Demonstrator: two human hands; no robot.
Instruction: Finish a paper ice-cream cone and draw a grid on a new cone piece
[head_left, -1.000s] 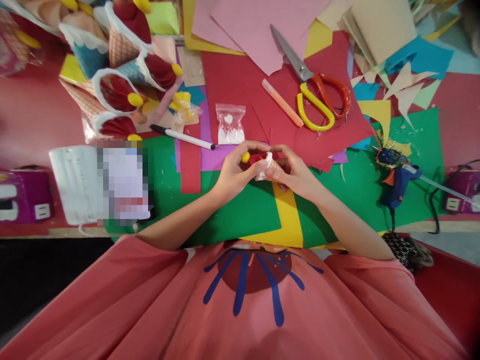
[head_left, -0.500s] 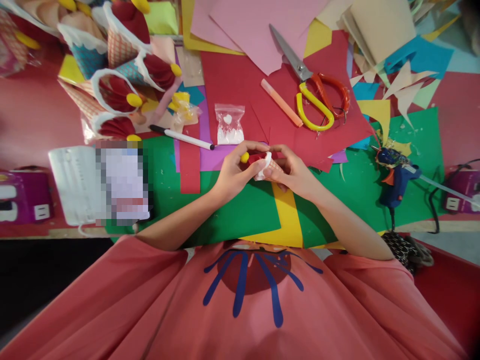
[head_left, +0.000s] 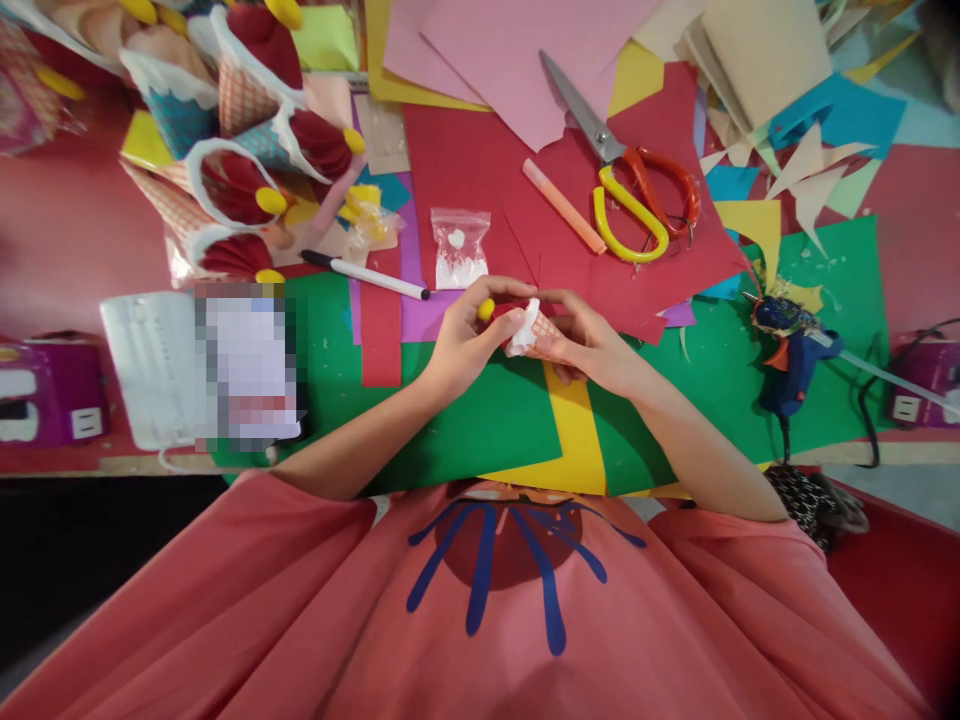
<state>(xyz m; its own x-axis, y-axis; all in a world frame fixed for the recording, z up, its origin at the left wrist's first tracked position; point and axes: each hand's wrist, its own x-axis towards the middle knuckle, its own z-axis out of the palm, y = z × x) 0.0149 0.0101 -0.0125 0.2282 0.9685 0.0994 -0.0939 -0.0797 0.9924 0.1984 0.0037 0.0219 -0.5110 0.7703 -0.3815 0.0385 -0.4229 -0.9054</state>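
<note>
Above the green sheet (head_left: 465,430), both hands hold a small paper ice cream cone (head_left: 543,329) with a checked body and a white frilly rim. My left hand (head_left: 466,345) closes on its rim end with thumb and fingers. A yellow ball (head_left: 486,310) pokes out beside those fingers. Wrapped round the checked body is my right hand (head_left: 596,347), its thumb on the near side. Fingers cover much of the cone, and its tip is hidden. Just beyond the left hand lies a small zip bag (head_left: 460,265) with white heart pieces.
Scissors (head_left: 606,145) and an orange highlighter (head_left: 564,206) rest on red paper. A white marker (head_left: 375,278) lies left. Similar larger cones (head_left: 247,95) crowd the upper left. At right is a blue glue gun (head_left: 789,370) with its cord; paper scraps (head_left: 814,185) lie behind.
The cone has turned slightly in my hands: more of its checked side shows, and the dark red part by the rim is now covered. Both hands stay in nearly the same place.
</note>
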